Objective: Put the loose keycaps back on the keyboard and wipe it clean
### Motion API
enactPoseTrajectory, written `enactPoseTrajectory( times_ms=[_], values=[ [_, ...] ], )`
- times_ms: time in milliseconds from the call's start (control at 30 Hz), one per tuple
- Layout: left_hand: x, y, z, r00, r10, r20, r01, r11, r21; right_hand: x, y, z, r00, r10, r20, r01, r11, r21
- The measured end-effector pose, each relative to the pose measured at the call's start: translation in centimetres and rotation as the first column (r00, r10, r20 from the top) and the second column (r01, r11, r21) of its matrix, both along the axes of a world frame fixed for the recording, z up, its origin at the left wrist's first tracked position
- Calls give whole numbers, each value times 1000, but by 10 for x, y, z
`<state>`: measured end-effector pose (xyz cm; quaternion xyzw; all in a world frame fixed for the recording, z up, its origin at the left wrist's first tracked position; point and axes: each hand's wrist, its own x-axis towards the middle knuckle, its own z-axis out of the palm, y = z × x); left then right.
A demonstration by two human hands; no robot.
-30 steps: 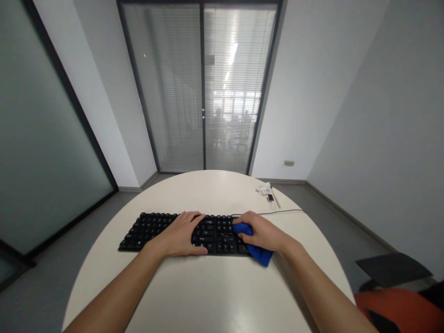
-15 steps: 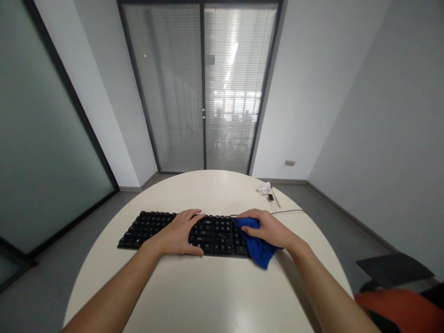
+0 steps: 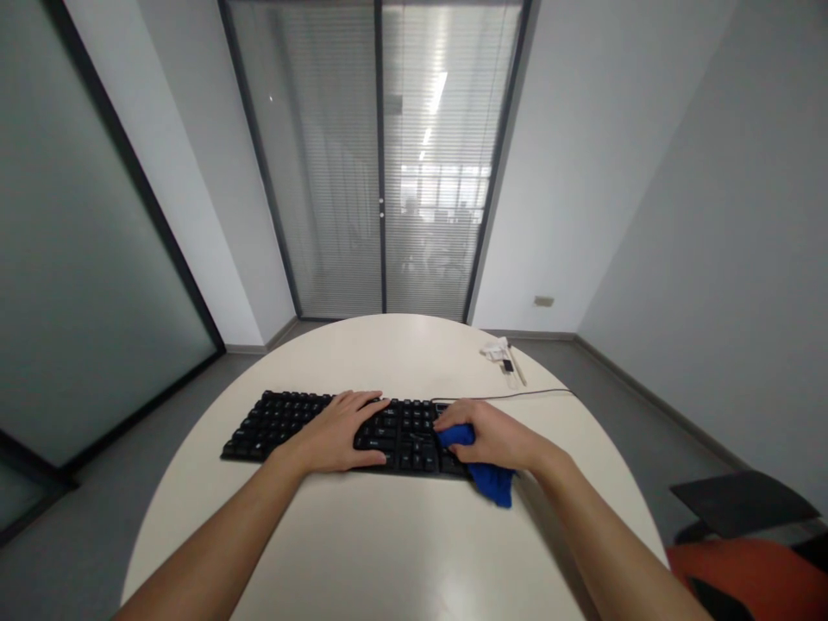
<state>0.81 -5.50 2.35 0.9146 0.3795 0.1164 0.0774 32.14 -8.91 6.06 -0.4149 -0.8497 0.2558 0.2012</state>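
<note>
A black keyboard (image 3: 414, 448) lies across the round, cream-coloured table. Over its middle rests my left hand (image 3: 340, 431), fingers stretched and thumb spread along the near edge. My right hand (image 3: 488, 431) grips a blue cloth (image 3: 492, 485) and presses it on the keyboard's right end, over the number keys. Part of the cloth hangs past the near edge onto the table. My hands and the cloth hide some of the keys.
A thin cable (image 3: 536, 392) runs from behind the keyboard to the table's right edge. Farther back lie a crumpled white wrapper (image 3: 495, 348), a small black piece (image 3: 508, 366) and a slim pale stick (image 3: 518, 366). An orange-seated chair (image 3: 743, 573) stands at right.
My right hand has shifted slightly toward me on the keyboard, with the blue cloth bunched more under its fingers. My left hand stays on the keys.
</note>
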Motion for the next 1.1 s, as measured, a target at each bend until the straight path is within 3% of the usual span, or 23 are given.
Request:
enactPoseTrajectory(
  times_ms=[167, 433, 800, 1100],
  values=[
    [0, 0, -1, 1000, -7, -7, 7, 1000, 7, 1, -5, 3, 997, 76, 30, -75, 997, -14],
    [1, 0, 1, 1000, 1, -4, -1, 1000, -10, 3, 10, -10, 997, -74, -27, 78, 974, 213],
    [0, 1, -2, 1000, -17, 10, 17, 1000, 26, 7, 13, -14, 997, -59, 50, 50, 983, 175],
    [-1, 2, -4, 999, -33, 9, 32, 999, 39, -2, 13, -18, 986, -157, 62, 136, 956, 259]
  ],
)
